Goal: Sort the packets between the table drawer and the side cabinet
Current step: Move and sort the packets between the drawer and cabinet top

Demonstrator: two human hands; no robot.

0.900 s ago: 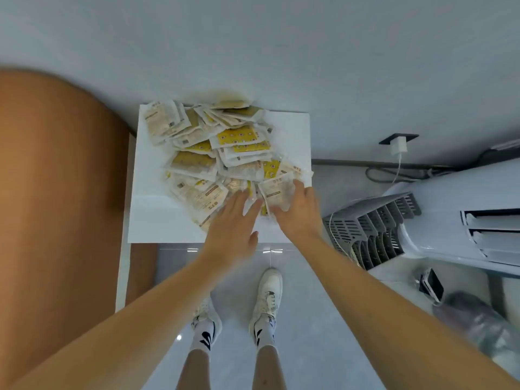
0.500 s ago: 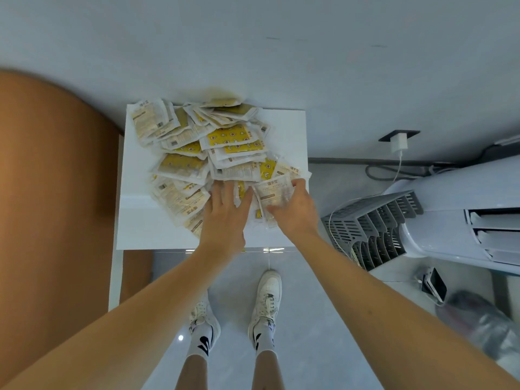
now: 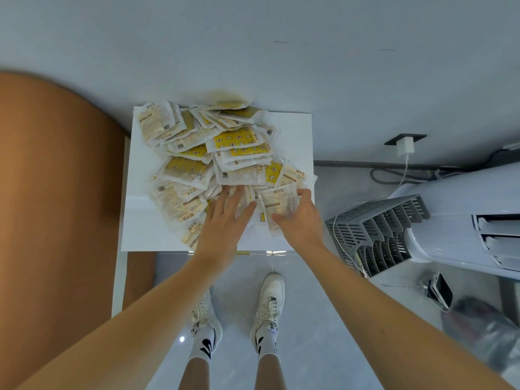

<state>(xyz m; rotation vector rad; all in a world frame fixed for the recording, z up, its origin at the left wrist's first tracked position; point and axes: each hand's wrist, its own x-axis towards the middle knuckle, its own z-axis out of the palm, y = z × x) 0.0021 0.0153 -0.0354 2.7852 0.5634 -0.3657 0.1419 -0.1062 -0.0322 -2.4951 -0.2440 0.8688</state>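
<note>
A person stands over a small white table [image 3: 146,220], white sneakers [image 3: 268,302] planted on the pale tiled floor at 6 o'clock, both bare forearms reaching up from the bottom corners toward a heap of packets [image 3: 213,161]. By the look of things the sorting has barely begun: dozens of yellow-and-white and clear sachets lie overlapping across the tabletop, several hanging over its near and far edges. No open drawer shows, and nothing shows which piece is the side cabinet.

The left hand [image 3: 225,220] lies flat on the near part of the heap at about 6 o'clock of the pile, fingers straight and slightly spread, pressing on the sachets without gripping any. Just beside it, at roughly 4 o'clock of the pile, the right hand [image 3: 301,218] has hold of one clear packet [image 3: 277,205] with printed lettering, thumb under its near edge and fingers curled round its right side; whether it is lifted off the pile cannot be told.

Farther off, the heap runs back to the wall at 12 o'clock. A brown curved surface [image 3: 56,192] fills 9 o'clock; a white appliance with a grey grille [image 3: 380,235] lies at 3 o'clock, and a white charger [image 3: 405,144] is plugged into the wall beyond it.
</note>
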